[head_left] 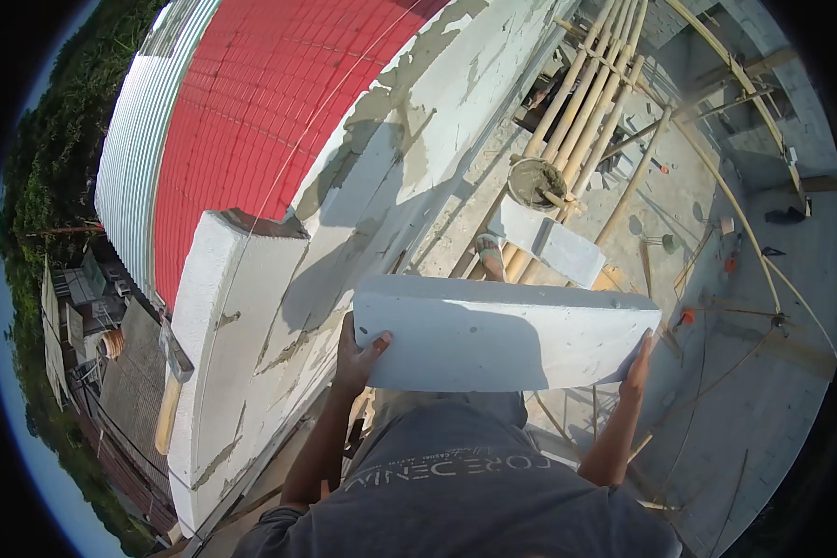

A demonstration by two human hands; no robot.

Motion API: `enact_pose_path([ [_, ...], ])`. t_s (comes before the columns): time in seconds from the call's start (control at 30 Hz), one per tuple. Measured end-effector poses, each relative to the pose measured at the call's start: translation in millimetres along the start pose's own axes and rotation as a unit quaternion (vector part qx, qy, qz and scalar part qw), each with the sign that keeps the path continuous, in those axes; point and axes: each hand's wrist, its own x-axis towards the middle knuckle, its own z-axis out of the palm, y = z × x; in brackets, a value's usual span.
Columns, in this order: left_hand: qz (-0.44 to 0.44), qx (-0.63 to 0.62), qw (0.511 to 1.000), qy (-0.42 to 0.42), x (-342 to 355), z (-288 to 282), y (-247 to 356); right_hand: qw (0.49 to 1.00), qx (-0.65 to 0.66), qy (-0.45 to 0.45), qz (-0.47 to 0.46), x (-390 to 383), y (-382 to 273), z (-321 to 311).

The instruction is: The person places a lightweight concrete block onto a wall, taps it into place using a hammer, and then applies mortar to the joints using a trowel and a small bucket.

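A long pale-grey lightweight concrete block (456, 339) spans the space before my chest, its broad face partly shaded. My left hand (359, 358) grips its left end, with the thumb over the face. At the opposite end my right hand (635, 370) presses against the block, thumb near the upper corner. To the left runs a block wall (344, 242), with patches of grey mortar (372, 130) on its side and top. Part of its upper course is a raised block (242, 307). On the wall's outer edge rests a tool with a metal blade and wooden handle (169, 409).
Bamboo poles (586, 84) form a scaffold ahead, holding a bucket of mortar (536, 182) and another pale block (570, 253). My foot (489, 251) stands among them. Far below lies a concrete floor (679, 205). A red roof (270, 102) and a taut string (307, 130) are left.
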Motion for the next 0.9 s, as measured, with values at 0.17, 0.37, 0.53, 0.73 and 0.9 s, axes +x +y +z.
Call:
enact_pose_path([
  [0.17,-0.01,-0.027,0.995,0.098,0.4,8.1,-3.1,0.991,-0.035,-0.126,0.0,58.7,-50.7,65.8],
  [0.37,0.037,-0.06,0.985,0.159,11.0,38.2,53.3,0.977,-0.031,-0.197,-0.079,128.2,-121.9,140.2],
  [0.53,0.018,-0.158,0.963,0.217,39.5,67.0,88.4,0.956,-0.198,-0.203,-0.071,174.7,-220.0,231.4],
  [0.73,-0.027,-0.266,0.926,0.265,64.6,91.6,100.7,0.932,-0.238,-0.24,-0.131,202.9,-309.1,336.6],
  [0.9,-0.002,-0.342,0.889,0.306,99.8,80.0,106.9,0.914,-0.215,-0.302,-0.165,207.5,-357.9,427.4],
])
